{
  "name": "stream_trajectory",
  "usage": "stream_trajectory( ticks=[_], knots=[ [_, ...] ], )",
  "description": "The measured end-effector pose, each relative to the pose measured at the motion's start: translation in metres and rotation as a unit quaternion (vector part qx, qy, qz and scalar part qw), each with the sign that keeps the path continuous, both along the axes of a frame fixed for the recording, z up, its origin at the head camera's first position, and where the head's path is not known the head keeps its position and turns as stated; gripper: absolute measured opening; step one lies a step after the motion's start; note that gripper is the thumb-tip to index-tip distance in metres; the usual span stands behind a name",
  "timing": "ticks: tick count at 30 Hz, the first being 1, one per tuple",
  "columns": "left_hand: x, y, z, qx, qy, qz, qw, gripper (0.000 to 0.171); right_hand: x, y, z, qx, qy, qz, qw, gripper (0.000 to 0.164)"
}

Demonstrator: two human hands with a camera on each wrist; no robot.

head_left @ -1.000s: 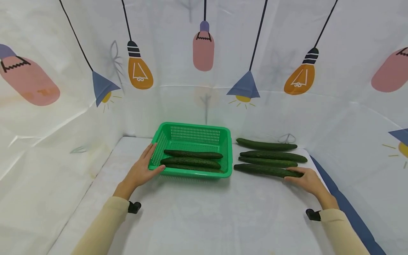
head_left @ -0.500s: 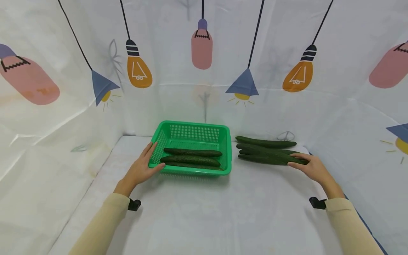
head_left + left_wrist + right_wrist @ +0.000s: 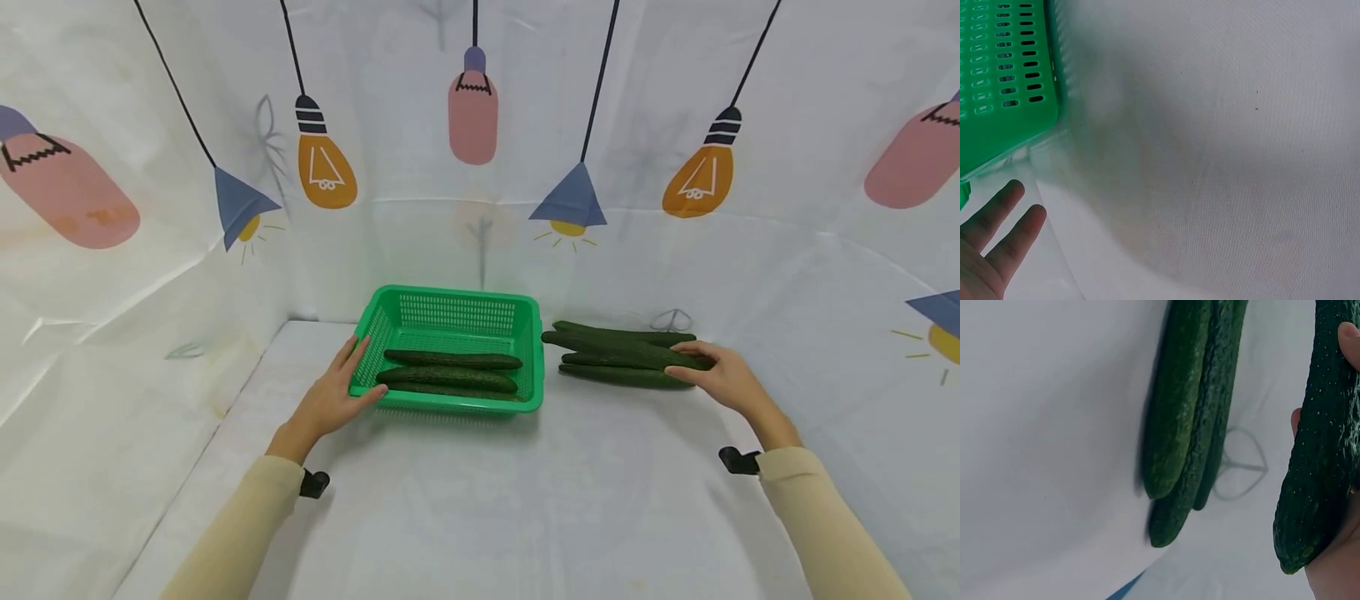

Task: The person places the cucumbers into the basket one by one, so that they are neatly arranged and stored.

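Note:
My right hand [image 3: 731, 383] grips a dark green cucumber [image 3: 600, 342] near its right end and holds it raised over the other cucumbers. In the right wrist view the thumb [image 3: 1350, 345] lies against the bumpy skin of this cucumber. Three more cucumbers [image 3: 1169, 425] lie side by side on the table below. At the left, my left hand [image 3: 333, 404] rests with straight, spread fingers at the front left corner of a green plastic basket [image 3: 456, 311], its thumb at the front rim. Inside the basket are three cucumbers [image 3: 450, 379], lying lengthwise near the front.
White cloth [image 3: 525, 500] covers the table, which runs back to a white curtain [image 3: 420, 242] printed with hanging lamps. The raised cucumber's left tip is close to the basket's right rim. A black wrist camera [image 3: 738, 461] sits on the right forearm.
My right hand has lifted the front cucumber off the table and carried it back and to the left over the others. The left hand and basket stay in place.

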State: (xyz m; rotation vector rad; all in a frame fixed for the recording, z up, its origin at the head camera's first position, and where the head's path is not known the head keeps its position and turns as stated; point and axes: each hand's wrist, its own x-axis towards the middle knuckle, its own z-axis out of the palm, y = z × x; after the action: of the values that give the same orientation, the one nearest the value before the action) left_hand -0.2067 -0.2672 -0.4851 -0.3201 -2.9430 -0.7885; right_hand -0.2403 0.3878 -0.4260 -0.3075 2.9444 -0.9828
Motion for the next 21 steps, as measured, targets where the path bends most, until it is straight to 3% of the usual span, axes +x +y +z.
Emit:
stream_trajectory(
  ticks=[10, 21],
  knots=[
    [-0.001, 0.001, -0.003, -0.008, 0.0, -0.002, 1.0, 0.095, -0.017, -0.023, 0.009, -0.007, -0.01, 0.019, 1.0, 0.061],
    [0.0, 0.0, 0.0, -0.01, 0.001, 0.001, 1.0, 0.095, -0.041, -0.063, 0.01, -0.019, 0.01, 0.055, 0.998, 0.06]
  ],
)
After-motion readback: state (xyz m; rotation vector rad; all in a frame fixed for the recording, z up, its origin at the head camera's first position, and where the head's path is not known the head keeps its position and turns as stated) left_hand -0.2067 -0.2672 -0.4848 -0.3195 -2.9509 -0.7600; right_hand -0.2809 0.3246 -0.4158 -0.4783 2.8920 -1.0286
